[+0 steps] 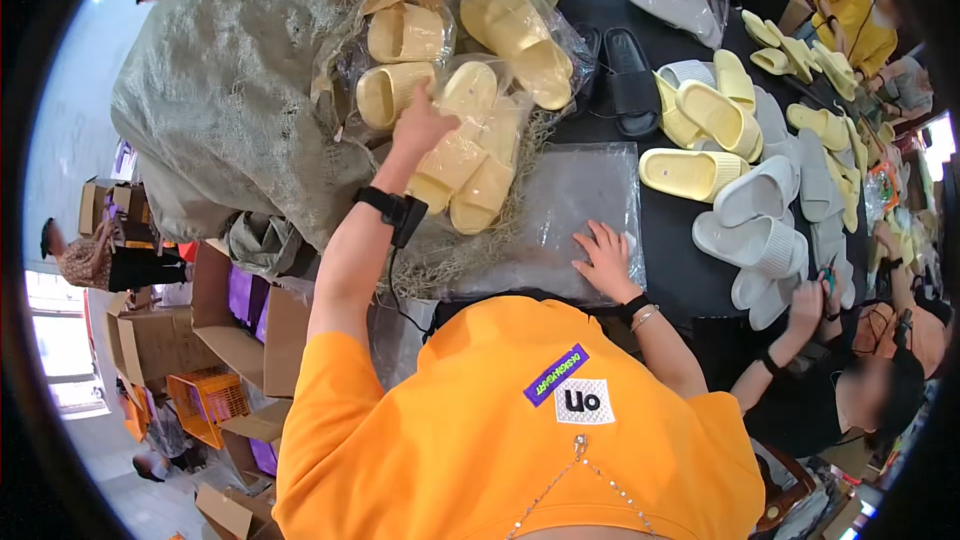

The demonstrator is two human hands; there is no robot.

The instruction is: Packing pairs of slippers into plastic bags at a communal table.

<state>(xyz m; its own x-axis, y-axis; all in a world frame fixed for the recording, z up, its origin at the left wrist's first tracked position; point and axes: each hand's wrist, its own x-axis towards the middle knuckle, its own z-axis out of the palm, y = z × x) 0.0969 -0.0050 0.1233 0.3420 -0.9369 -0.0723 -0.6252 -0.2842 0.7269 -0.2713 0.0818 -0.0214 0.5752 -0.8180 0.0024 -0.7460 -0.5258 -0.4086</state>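
While the left hand grips bagged yellow slippers seemingly lying toes-up, right hand presses flat, spread

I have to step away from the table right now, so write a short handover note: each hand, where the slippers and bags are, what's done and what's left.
Left hand: reaching out, resting on a bagged pair of yellow slippers at the mouth of the big woven sack; grip not clear.
Right hand: flat, fingers spread, on an empty clear plastic bag lying on the black table.
Done: several bagged yellow pairs piled by the sack.
Left: loose yellow and white slippers lie unbagged to the right.
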